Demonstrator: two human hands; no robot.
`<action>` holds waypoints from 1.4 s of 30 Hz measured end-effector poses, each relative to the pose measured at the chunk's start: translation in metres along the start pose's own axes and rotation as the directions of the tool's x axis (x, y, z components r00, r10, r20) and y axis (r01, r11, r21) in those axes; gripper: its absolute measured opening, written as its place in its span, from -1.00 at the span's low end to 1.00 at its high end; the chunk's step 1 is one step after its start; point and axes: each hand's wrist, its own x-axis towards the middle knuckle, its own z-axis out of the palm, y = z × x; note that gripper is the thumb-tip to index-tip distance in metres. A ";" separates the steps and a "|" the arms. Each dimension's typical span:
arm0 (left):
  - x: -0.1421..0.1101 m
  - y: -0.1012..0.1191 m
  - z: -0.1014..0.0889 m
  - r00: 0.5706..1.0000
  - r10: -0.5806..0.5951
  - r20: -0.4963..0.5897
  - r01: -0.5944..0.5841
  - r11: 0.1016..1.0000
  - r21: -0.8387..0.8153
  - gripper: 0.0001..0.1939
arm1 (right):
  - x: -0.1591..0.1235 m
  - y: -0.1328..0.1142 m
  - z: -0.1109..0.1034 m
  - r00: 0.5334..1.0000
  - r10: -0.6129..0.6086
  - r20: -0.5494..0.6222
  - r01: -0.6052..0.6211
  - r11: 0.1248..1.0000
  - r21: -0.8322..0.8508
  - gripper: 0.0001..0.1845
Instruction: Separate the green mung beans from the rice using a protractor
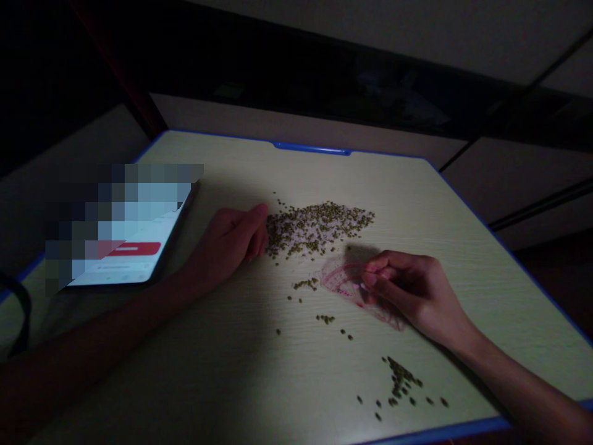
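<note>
At the far left a dark strap [24,315] is cut off by the frame edge. Beside it a lit tablet [132,266] lies on the pale counter [417,204], most of its screen lost under blocky pixels; only a red bar and faint lines show.

The left forearm enters low from the left in deep shadow. Its hand, the left hand [227,238], rests side-on with thumb uppermost and fingers curled in, against the near end of a heap. The fingertips are hidden, so I cannot tell whether they grip anything.

That heap of small green beans [319,225], mixed with whitish grains, spreads rightward across the middle of the counter, with strays scattered nearer the camera. Just below its right part lies a crumpled clear bag [340,285] with pink print, probably plastic, though the dim light blurs it. Nearer the camera is a smaller cluster of beans [401,377]. The right hand [412,287], reaching in from the right, pinches the bag between thumb and bent forefinger, the other fingers partly concealed.
</note>
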 end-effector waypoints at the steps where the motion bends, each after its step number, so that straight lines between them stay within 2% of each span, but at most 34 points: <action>1: 0.000 0.001 0.000 1.000 -0.008 -0.001 0.008 1.000 -0.004 -0.43 | 0.000 0.000 0.001 1.000 -0.003 0.009 0.003 1.000 0.003 -0.89; 9: -0.001 0.001 0.000 1.000 -0.026 -0.009 0.026 1.000 -0.001 -0.43 | 0.002 -0.001 0.008 0.999 -0.046 0.018 0.046 0.999 -0.022 -0.84; 14: -0.001 0.001 0.000 1.000 -0.020 -0.008 0.020 1.000 -0.005 -0.43 | 0.002 -0.002 0.005 0.999 -0.018 -0.031 0.016 0.998 -0.055 -0.86; 19: 0.000 0.002 0.000 1.000 -0.022 -0.001 0.022 1.000 0.003 -0.43 | 0.003 -0.003 0.005 0.998 0.014 -0.068 -0.014 1.000 0.001 -0.89; 25: -0.001 0.000 0.001 0.999 -0.038 0.006 0.038 0.999 -0.021 -0.43 | 0.008 -0.003 0.008 0.996 -0.014 -0.093 0.013 1.000 -0.010 -0.87; 34: -0.002 -0.003 0.000 0.999 -0.040 0.003 0.041 0.999 -0.026 -0.46 | 0.015 0.000 0.012 0.998 -0.059 -0.029 0.059 0.998 -0.016 -0.82; 42: -0.001 -0.003 0.000 0.999 -0.041 0.007 0.041 0.999 -0.014 -0.45 | 0.015 0.008 0.006 0.994 -0.110 0.024 0.110 0.994 0.010 -0.85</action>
